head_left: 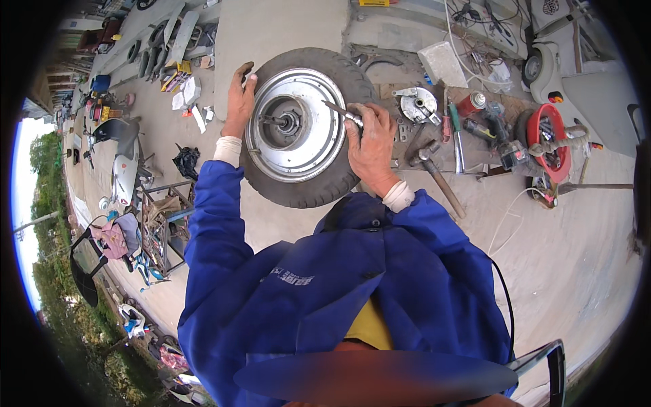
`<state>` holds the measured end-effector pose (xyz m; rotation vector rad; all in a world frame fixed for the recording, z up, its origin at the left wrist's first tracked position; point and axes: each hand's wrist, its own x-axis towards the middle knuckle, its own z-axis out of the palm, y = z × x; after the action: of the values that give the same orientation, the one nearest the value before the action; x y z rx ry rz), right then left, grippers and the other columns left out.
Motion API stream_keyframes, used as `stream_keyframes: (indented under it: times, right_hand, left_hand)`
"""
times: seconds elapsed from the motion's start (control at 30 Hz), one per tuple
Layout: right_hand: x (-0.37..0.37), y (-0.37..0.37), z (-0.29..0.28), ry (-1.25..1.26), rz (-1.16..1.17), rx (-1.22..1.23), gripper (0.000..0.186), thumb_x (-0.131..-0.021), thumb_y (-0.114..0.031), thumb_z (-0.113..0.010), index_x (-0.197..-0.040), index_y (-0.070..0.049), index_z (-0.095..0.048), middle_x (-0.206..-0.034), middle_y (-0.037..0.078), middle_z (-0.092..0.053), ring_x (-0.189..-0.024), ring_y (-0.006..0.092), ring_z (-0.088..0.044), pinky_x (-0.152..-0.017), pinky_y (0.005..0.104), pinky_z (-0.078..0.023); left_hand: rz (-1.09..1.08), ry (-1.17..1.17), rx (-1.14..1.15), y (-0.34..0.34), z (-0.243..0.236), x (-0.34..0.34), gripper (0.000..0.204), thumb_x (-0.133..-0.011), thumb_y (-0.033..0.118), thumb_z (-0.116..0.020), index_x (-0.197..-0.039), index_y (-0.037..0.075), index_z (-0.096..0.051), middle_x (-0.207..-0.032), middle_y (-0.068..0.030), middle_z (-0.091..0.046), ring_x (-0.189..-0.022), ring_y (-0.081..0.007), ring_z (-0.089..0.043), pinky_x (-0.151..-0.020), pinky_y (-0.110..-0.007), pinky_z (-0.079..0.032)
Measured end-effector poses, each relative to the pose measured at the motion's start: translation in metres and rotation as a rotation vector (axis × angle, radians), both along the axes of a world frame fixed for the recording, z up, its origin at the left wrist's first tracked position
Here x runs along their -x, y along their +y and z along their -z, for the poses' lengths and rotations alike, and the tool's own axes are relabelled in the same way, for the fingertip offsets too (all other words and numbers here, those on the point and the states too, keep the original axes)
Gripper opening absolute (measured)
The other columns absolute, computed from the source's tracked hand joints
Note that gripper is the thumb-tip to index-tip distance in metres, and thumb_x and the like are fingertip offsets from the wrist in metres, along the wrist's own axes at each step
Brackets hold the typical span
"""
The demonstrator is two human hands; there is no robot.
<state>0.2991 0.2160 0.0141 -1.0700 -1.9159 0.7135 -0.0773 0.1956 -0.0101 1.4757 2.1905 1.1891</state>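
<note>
A wheel with a black tyre (302,193) and silver hub (312,139), an axle stub at its centre, lies in front of me. My left hand (239,102) grips the tyre's left edge, fingers curled and thumb upward. In my right hand (371,142) is a slim metal tool (335,107), its tip over the upper right of the hub's face. Just right of the tyre are a round silver brake plate (417,103) and a hammer (441,176).
Green-handled tool (456,136), spray can (472,103), power tools (508,152), red basin (563,142) and white block (441,64) crowd the right. Leftward are scooters (122,159), a metal rack (163,230), black bag (186,163) and scattered parts. A white cable (505,224) crosses the floor.
</note>
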Motion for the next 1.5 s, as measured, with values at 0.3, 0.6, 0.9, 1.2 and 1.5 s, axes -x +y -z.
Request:
stream_keyframes:
  times: [0.3, 0.6, 0.9, 1.2, 1.5]
  right_hand:
    - [-0.008, 0.002, -0.004, -0.142, -0.132, -0.131, 0.036, -0.104, -0.022, -0.069, -0.136, -0.008, -0.066, -0.124, 0.011, -0.071, -0.13, 0.0338, -0.055, -0.109, 0.0557, -0.036]
    - [-0.017, -0.03, 0.012, -0.186, -0.155, -0.147, 0.036, -0.1, -0.023, -0.073, -0.134, -0.015, -0.065, -0.122, 0.006, -0.068, -0.13, 0.0307, -0.054, -0.11, 0.0649, -0.032]
    - [-0.049, -0.009, -0.001, 0.288, -0.255, 0.251, 0.026, -0.101, -0.013, -0.073, -0.124, -0.004, -0.067, -0.117, 0.015, -0.071, -0.115, 0.0321, -0.067, -0.106, 0.0466, -0.046]
    - [-0.153, 0.05, 0.134, -0.168, 0.148, 0.529, 0.039, -0.099, -0.023, -0.07, -0.125, 0.003, -0.061, -0.111, 0.033, -0.075, -0.103, 0.0492, -0.074, -0.088, 0.0559, -0.056]
    - [-0.134, 0.069, 0.235, -0.734, 0.098, 0.149, 0.02, -0.099, -0.017, -0.059, -0.11, -0.013, -0.076, -0.108, 0.014, -0.078, -0.095, 0.0408, -0.078, -0.082, 0.0528, -0.061]
  left_hand:
    - [-0.182, -0.061, -0.056, -0.139, -0.045, -0.094, 0.073, -0.106, 0.047, -0.067, -0.156, -0.005, -0.052, -0.155, -0.0231, -0.059, -0.147, -0.0348, -0.053, -0.125, -0.046, -0.039]
    - [-0.197, -0.087, -0.019, -0.105, -0.019, -0.18, 0.065, -0.114, 0.046, -0.058, -0.151, -0.008, -0.053, -0.148, -0.0288, -0.06, -0.138, -0.0437, -0.058, -0.118, -0.046, -0.044]
    - [-0.232, -0.018, -0.083, -0.095, -0.022, -0.181, 0.031, -0.117, 0.014, -0.049, -0.133, -0.005, -0.068, -0.128, -0.02, -0.074, -0.119, -0.0332, -0.069, -0.108, -0.041, -0.051]
    - [-0.209, 0.062, -0.02, -0.092, -0.025, -0.175, 0.037, -0.115, 0.029, -0.058, -0.134, 0.0, -0.069, -0.133, -0.0226, -0.071, -0.129, -0.0387, -0.063, -0.112, -0.047, -0.047]
    - [-0.163, -0.021, -0.078, -0.087, -0.03, -0.172, 0.038, -0.112, 0.028, -0.065, -0.133, -0.003, -0.068, -0.13, -0.0198, -0.072, -0.119, -0.0337, -0.069, -0.107, -0.043, -0.052]
